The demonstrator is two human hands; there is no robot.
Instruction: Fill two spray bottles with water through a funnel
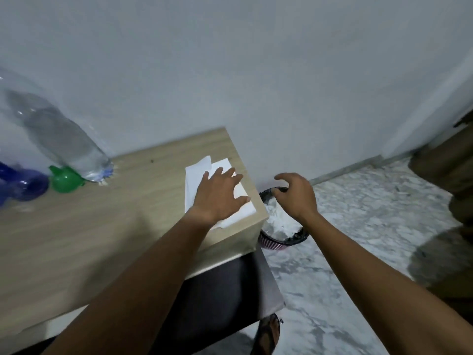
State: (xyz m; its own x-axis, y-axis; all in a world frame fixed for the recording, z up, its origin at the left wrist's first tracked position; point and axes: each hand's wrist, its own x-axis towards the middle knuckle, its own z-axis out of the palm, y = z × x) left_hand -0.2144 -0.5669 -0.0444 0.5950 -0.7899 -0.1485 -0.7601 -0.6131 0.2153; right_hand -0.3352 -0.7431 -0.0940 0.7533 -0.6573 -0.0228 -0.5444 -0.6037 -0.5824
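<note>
- Our left hand [220,194] lies flat, fingers spread, pinning the tissue [202,172] at the table [102,226] corner, probably to wipe.
- Our right hand [294,198] hovers half-open and empty over the bin [294,239].
- Funnel [66,179], water bottle [58,139] and blue bottle [23,184] wait far left.

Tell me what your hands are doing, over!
Left hand flat on white paper at table corner. Right hand open, empty, above the waste bin. Green funnel and clear bottle untouched, far left.

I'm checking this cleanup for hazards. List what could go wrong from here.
1. The white paper lies at the table corner under the left hand; a sweep might miss the bin below.
2. The big clear bottle stands beside the green funnel; a returning arm might topple it.
</note>
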